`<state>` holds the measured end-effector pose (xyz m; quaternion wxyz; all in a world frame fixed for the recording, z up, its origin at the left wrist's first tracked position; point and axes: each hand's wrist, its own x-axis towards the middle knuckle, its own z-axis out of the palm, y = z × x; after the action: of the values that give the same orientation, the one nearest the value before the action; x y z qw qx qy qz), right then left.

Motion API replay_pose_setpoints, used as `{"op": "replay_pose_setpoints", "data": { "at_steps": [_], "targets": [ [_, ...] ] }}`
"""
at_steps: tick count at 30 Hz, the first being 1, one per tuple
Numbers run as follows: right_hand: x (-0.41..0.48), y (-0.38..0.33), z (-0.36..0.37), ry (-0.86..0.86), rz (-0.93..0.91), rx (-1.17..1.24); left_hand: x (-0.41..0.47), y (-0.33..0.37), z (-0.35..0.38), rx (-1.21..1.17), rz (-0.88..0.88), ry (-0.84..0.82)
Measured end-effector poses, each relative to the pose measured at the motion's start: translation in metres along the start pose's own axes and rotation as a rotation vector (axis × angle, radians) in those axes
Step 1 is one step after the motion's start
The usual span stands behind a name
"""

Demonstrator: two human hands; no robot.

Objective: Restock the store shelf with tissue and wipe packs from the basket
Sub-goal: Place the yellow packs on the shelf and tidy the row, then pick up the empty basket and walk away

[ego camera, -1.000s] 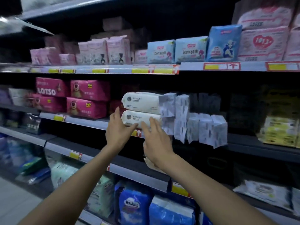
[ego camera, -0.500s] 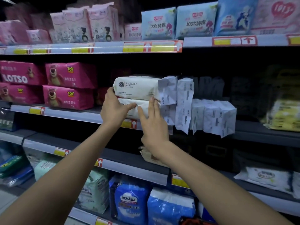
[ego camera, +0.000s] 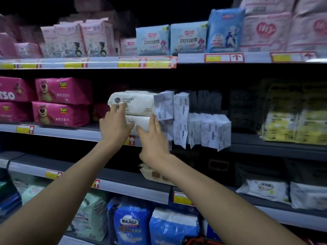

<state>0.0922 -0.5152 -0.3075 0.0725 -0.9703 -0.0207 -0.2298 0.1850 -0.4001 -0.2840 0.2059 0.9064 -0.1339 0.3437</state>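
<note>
Two white wipe packs lie stacked on the middle shelf [ego camera: 70, 134]. The upper wipe pack [ego camera: 139, 103] rests on the lower wipe pack [ego camera: 140, 123]. My left hand [ego camera: 115, 126] covers the left ends of both packs, its fingers spread against the upper one. My right hand [ego camera: 154, 140] lies flat on the lower pack's front, fingers pointing up and apart. Neither hand grips a pack. Several white tissue packs [ego camera: 200, 124] stand upright just right of the stack. A red basket rim [ego camera: 203, 242] peeks in at the bottom edge.
Pink bear-print packs [ego camera: 62, 103] fill the shelf to the left. Yellow packs [ego camera: 292, 124] sit at the right. Above are pink and blue pad packs [ego camera: 187, 39]. Below hang blue packs [ego camera: 131, 225] and white wipe packs [ego camera: 263, 190].
The lower wipe pack has been pushed further back onto the shelf under the upper one. My left hand rose onto the upper pack. The camera moved closer.
</note>
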Motion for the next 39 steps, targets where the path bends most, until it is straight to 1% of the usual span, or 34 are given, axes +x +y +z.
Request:
{"op": "replay_pose_setpoints", "data": {
  "at_steps": [4,7,9,14,17,22,26,30,33,36,39],
  "targets": [
    [-0.022,0.01,-0.02,0.003,-0.016,0.221,-0.016,0.006,-0.011,0.01,0.003,-0.133],
    [-0.043,0.017,-0.036,0.045,-0.014,0.334,-0.036,0.011,-0.019,0.037,0.037,-0.181],
    [-0.058,0.024,-0.048,0.08,0.012,0.363,-0.051,0.018,-0.026,0.039,0.043,-0.198],
    [-0.102,0.049,-0.08,0.121,0.051,0.323,-0.091,0.041,-0.049,0.098,0.121,-0.211],
    [-0.131,0.071,-0.102,0.135,0.076,0.25,-0.115,0.063,-0.064,0.116,0.186,-0.215],
    [-0.184,0.113,-0.133,0.048,0.212,0.077,-0.149,0.117,-0.079,0.073,0.275,-0.217],
    [-0.223,0.145,-0.153,0.016,0.314,-0.008,-0.173,0.159,-0.079,0.048,0.325,-0.239],
    [-0.258,0.179,-0.165,0.012,0.397,-0.059,-0.193,0.192,-0.068,-0.003,0.404,-0.253],
    [-0.282,0.204,-0.163,-0.005,0.461,-0.062,-0.213,0.208,-0.048,-0.058,0.421,-0.274],
    [-0.307,0.229,-0.145,-0.03,0.509,-0.042,-0.236,0.214,-0.015,-0.1,0.404,-0.337],
    [-0.333,0.251,-0.109,-0.079,0.556,-0.028,-0.263,0.208,0.022,-0.107,0.386,-0.418]
  ]
}}
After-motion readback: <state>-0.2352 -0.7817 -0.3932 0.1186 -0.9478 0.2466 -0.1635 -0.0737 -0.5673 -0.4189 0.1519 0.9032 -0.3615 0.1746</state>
